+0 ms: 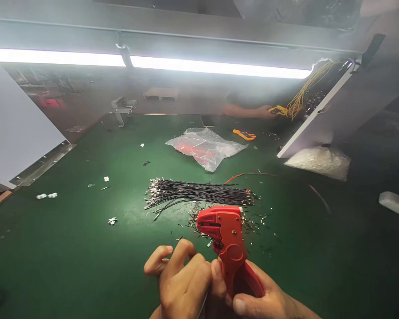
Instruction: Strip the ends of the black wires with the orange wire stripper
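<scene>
My right hand point(272, 299) is closed around the handles of a red pistol-shaped wire stripper point(232, 228), whose jaws point up and left. Beside it, my left hand point(186, 283) is closed, the fingers curled near the right-hand fingertips; what it pinches, if anything, is hidden. Just beyond the stripper lies a bundle of black wires point(199, 191) with metal terminals at the left ends and bare copper at the right. Small wire clippings point(252, 221) are scattered around the stripper's head.
Behind the bundle lies a clear plastic bag point(208, 148) with something red inside. A yellow-orange hand tool point(244, 134) and a bag of pale parts point(319, 161) are farther right. White connectors point(112, 220) dot the green table point(69, 266). Across it, a person's arm point(248, 111) reaches toward yellow wires point(299, 99).
</scene>
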`<state>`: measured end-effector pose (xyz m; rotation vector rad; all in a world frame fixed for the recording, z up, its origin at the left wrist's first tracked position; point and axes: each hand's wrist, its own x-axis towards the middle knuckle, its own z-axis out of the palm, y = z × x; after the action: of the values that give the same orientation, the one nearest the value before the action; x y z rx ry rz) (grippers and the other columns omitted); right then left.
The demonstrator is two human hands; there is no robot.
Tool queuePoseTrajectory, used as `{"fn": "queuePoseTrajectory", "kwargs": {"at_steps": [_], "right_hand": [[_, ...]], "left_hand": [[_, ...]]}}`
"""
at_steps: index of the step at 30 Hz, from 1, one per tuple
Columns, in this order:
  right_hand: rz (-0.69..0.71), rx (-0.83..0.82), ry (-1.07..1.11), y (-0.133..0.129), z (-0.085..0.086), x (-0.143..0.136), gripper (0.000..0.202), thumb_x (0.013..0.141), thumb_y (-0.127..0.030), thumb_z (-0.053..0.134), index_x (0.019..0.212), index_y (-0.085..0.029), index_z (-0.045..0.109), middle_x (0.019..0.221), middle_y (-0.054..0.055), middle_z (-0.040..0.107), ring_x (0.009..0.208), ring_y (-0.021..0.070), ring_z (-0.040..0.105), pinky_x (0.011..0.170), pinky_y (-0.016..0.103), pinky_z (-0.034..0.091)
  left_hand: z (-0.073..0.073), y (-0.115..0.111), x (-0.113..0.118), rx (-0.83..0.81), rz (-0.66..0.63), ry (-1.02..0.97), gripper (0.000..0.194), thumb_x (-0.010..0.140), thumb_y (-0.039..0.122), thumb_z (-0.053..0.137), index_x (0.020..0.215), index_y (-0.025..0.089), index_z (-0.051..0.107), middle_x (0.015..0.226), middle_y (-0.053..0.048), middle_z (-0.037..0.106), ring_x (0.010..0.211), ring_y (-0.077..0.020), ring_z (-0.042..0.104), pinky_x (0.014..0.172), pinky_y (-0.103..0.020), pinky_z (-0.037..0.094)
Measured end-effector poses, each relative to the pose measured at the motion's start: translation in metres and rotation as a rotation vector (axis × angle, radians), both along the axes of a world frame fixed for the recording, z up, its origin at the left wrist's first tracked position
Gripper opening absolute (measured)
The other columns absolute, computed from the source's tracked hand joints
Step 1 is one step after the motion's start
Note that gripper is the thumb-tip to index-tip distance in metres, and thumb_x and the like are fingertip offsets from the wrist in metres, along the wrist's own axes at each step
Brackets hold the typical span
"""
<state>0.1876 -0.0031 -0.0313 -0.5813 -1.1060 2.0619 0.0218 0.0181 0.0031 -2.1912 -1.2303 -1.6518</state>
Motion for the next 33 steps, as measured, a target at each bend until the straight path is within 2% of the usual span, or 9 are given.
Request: {"fn": "queuePoseTrajectory", "kwargs": {"at_steps": [4,7,12,17,23,26,31,33], "right_hand": [[-0.004,-0.019,-0.001,-0.001,0.003,0.0,0.037,0.084,-0.044,0.074,0.093,-0.016,0.051,0.082,0.0,0.043,0.071,0.0137,0.036,0.064,0.027,0.03],[0.006,-0.008,0.003,-0.001,0.005,-0.002,0.04,0.084,-0.049,0.072,0.09,-0.015,0.052,0.079,0.0,0.042,0.069,0.0131,0.035,0.063,0.027,0.03],[-0.027,0.0,0.032,-0.002,-0.004,-0.004,0.044,0.086,-0.057,0.067,0.09,-0.015,0.052,0.072,0.001,0.047,0.061,0.0109,0.04,0.057,0.024,0.032],[-0.045,0.021,-0.01,-0.005,-0.009,-0.003,0.047,0.086,-0.061,0.064,0.086,-0.015,0.054,0.068,0.001,0.05,0.059,0.0114,0.045,0.058,0.025,0.034],[-0.118,-0.105,0.016,-0.009,-0.013,-0.005,0.047,0.084,-0.06,0.071,0.092,-0.017,0.053,0.063,-0.004,0.05,0.05,0.0074,0.041,0.051,0.022,0.033],[-0.15,-0.106,-0.01,-0.01,-0.014,-0.003,0.05,0.082,-0.063,0.071,0.09,-0.017,0.054,0.059,-0.006,0.049,0.046,0.0064,0.04,0.05,0.023,0.032],[-0.25,-0.157,-0.097,-0.012,-0.019,-0.005,0.054,0.081,-0.069,0.069,0.088,-0.017,0.056,0.058,-0.007,0.049,0.046,0.0071,0.04,0.053,0.024,0.036],[-0.249,-0.179,-0.019,-0.011,-0.019,-0.008,0.058,0.079,-0.074,0.066,0.088,-0.017,0.056,0.06,-0.005,0.052,0.048,0.009,0.044,0.055,0.025,0.039]], "left_hand": [[0.001,0.001,0.001,0.014,0.008,-0.002,0.035,0.078,-0.002,0.054,0.059,0.018,0.034,0.045,0.011,0.037,0.05,-0.0088,0.048,0.076,-0.037,0.023],[0.001,0.001,0.0,0.029,-0.004,0.004,0.034,0.076,-0.003,0.055,0.059,0.018,0.034,0.046,0.011,0.036,0.05,-0.0086,0.048,0.076,-0.036,0.023],[0.001,0.0,0.0,0.054,-0.005,0.011,0.032,0.071,-0.004,0.055,0.06,0.018,0.035,0.045,0.011,0.034,0.05,-0.0088,0.045,0.075,-0.035,0.022],[0.004,0.0,-0.002,0.046,0.02,0.068,0.032,0.073,-0.002,0.054,0.062,0.02,0.034,0.043,0.013,0.034,0.048,-0.0086,0.045,0.076,-0.036,0.022],[0.004,0.0,-0.005,0.035,-0.002,0.13,0.032,0.072,-0.002,0.056,0.062,0.02,0.034,0.044,0.013,0.035,0.048,-0.0086,0.048,0.076,-0.035,0.022],[0.0,-0.001,-0.004,0.036,0.003,0.148,0.032,0.072,-0.001,0.056,0.062,0.02,0.034,0.045,0.013,0.035,0.048,-0.0083,0.046,0.075,-0.035,0.022],[-0.003,-0.003,-0.002,-0.065,-0.015,0.097,0.033,0.078,0.0,0.055,0.062,0.019,0.034,0.046,0.012,0.038,0.05,-0.0089,0.046,0.076,-0.037,0.023],[-0.006,-0.002,-0.001,-0.147,-0.021,0.078,0.033,0.085,0.004,0.052,0.061,0.019,0.037,0.047,0.011,0.041,0.051,-0.0093,0.046,0.077,-0.038,0.024]]}}
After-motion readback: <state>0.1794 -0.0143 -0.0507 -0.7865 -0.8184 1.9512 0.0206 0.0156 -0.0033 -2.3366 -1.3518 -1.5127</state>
